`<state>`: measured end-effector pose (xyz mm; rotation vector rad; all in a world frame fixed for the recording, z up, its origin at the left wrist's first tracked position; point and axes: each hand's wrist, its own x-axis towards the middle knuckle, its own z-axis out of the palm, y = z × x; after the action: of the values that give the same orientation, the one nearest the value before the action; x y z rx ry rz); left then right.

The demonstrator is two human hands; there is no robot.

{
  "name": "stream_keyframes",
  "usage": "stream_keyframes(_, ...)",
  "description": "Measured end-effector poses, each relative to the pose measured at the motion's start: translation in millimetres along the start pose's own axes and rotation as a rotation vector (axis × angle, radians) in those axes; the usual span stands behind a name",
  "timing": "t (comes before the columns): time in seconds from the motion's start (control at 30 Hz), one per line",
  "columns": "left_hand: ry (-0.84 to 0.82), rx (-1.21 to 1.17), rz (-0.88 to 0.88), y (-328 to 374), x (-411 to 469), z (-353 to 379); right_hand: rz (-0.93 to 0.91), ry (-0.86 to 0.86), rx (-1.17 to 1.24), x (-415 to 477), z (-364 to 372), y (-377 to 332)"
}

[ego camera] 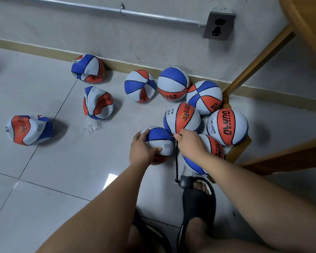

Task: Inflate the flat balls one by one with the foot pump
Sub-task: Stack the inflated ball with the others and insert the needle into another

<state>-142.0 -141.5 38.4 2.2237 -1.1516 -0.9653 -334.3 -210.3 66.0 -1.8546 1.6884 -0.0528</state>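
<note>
free: tiled floor (44, 179) left | blocked: round balls (172, 83), wooden leg (259, 64) right

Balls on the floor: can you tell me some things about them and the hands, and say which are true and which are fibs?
1. The left hand holds a ball. True.
2. The right hand is empty. False: its fingers pinch the black hose where it meets the ball.
3. Three crumpled balls lie on the left part of the floor. True.
4. All the balls are green and yellow. False: they are blue, white and orange-red.
5. The hose leads down to the foot pump. True.
</note>
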Motion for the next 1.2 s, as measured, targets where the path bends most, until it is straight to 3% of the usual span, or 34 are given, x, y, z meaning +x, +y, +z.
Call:
stream_keyframes(0.23,-0.1,0.054,-0.026,11.2,13.3,-18.0,0.066,0.005,0.041,-22.9,-27.6,20.5)
stream_keyframes(0.47,-0.365,0.315,-0.014,51.3,27.3,-57.8,0.07,-0.043,0.051,-38.7,-46.4,16.5)
stream_keyframes(0.6,-0.47,0.338,0.005,71.0,34.4,-95.5,0.038,-0.094,0.103,-39.7,-66.4,0.8)
stream_keyframes(0.87,-0.537,0.858,0.203,105.0,25.2,-170.2,-0.067,-0.14,0.029,-26.2,-92.9,-51.6)
stream_keyframes(1.0,-0.542,0.651,0.226,88.9,11.5,-173.8,-0.084,-0.181,0.023,-12.8,-82.7,-67.5)
stream_keyframes(1.2,-0.492,0.106,-0.002,18.9,16.5,-129.1,-0.094,-0.244,0.004,-4.4,-39.0,-62.9)
